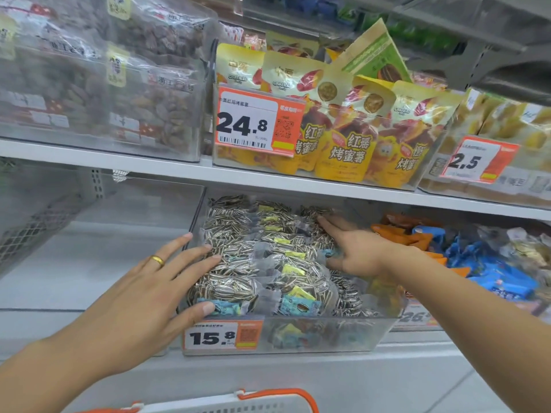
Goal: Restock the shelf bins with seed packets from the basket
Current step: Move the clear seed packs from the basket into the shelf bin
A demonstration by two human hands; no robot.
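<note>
A clear plastic bin [313, 335] on the lower shelf is filled with several clear packets of striped sunflower seeds [238, 257], stacked in rows. My left hand [155, 281], wearing a gold ring, lies flat with spread fingers on the packets at the bin's left side, thumb at the front corner. My right hand [354, 251] reaches in from the right, its straight fingers pressing the packets toward the back. Neither hand holds a packet. The rim of a white basket with an orange handle [262, 402] shows at the bottom edge; its inside is hidden.
An orange 15.8 price tag [223, 336] fronts the bin. Left of it stands an empty clear bin [98, 234]. To the right lie blue and orange snack packs [477, 263]. The upper shelf [268, 180] holds yellow sweet-potato bags [343, 120] and nut bins [98, 84].
</note>
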